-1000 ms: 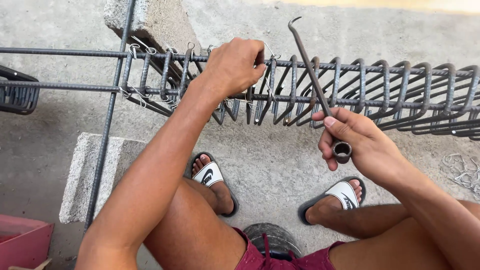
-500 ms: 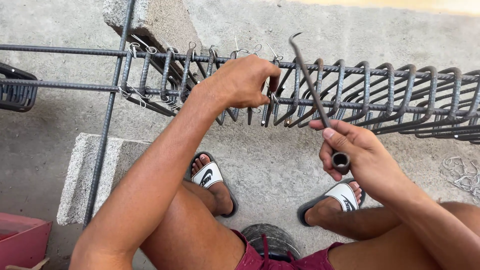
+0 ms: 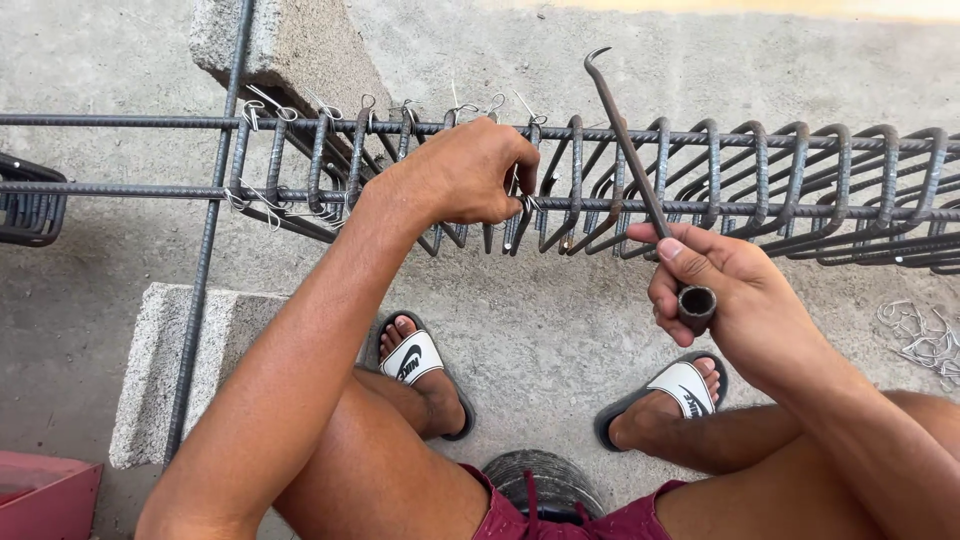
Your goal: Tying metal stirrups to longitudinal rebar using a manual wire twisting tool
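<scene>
A long rebar cage of bent steel stirrups lies across in front of me, resting on concrete blocks. My left hand reaches over the upper bars and pinches a thin tie wire at a stirrup on the lower bar. My right hand holds a hooked steel tying tool by its tube handle, hook end pointing up above the cage. Several twisted wire ties stick up from the stirrups on the left.
A concrete block lies lower left and another at the top. My feet in sandals rest on the concrete floor. Loose wire pieces lie at the right. A pink box sits at bottom left.
My left hand has moved right along the cage to another stirrup. My right hand has lowered the tool slightly and shifted right.
</scene>
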